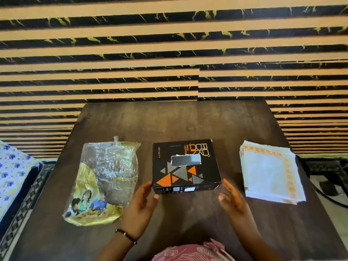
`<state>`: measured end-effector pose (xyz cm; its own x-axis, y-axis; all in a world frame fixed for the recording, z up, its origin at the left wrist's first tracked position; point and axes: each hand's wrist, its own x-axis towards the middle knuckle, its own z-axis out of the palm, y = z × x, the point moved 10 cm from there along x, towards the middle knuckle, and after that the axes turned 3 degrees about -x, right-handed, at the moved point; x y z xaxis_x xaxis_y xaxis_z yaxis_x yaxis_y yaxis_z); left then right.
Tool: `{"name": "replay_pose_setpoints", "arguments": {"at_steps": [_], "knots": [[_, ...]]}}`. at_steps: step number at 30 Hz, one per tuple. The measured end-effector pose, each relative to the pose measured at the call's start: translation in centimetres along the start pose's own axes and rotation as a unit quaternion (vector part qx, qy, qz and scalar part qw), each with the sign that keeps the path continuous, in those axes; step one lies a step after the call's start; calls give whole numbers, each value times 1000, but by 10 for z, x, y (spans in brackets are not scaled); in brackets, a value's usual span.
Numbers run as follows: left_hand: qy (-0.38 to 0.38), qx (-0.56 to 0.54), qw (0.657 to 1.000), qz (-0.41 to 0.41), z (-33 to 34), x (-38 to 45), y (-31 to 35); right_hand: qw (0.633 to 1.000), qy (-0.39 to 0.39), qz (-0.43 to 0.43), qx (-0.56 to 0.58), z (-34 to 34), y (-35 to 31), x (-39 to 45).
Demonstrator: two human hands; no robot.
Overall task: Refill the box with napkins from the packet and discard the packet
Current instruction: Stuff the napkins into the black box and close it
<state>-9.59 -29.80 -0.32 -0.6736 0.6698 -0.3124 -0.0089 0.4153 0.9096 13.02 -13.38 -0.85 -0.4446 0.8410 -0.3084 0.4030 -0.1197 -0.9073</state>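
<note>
A black box (185, 165) with orange and grey triangles lies closed on the dark wooden table (169, 121), a torn slot in its top. Left of it lies a crumpled yellow and clear plastic packet (104, 180). To the box's right sits a stack of white napkins (271, 172) with orange borders, outside the packet. My left hand (140, 206) is open at the box's near left corner, fingertips close to it. My right hand (233, 200) is open at the near right corner, palm facing the box. Neither hand holds anything.
A black-and-tan striped wall stands behind the table. A floral cloth (13, 178) lies off the table's left edge. Dark cables (331, 187) lie beyond the right edge. A pink patterned garment (188, 251) shows at the bottom.
</note>
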Motion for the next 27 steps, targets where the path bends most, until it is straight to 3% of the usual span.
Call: {"name": "replay_pose_setpoints", "arguments": {"at_steps": [3, 6, 9, 13, 17, 22, 27], "knots": [[23, 196, 979, 59, 5, 0, 27, 999, 2, -26, -24, -3, -14, 12], [46, 244, 953, 171, 27, 13, 80, 999, -8, -35, -37, 0, -23, 29], [4, 305, 927, 218, 70, 41, 112, 994, -21, -47, -91, 4, -34, 41], [-39, 430, 880, 199, 107, 73, 101, 990, -20, -65, -124, 9, -40, 40], [-28, 497, 844, 199, 110, 72, 80, 989, -15, -84, -121, 13, -34, 31], [-17, 497, 843, 204, 97, 69, 72, 994, -7, -80, -77, 13, -29, 36], [-18, 493, 845, 203, 94, 67, 69, 986, -23, -94, -139, 23, -52, 72]]}}
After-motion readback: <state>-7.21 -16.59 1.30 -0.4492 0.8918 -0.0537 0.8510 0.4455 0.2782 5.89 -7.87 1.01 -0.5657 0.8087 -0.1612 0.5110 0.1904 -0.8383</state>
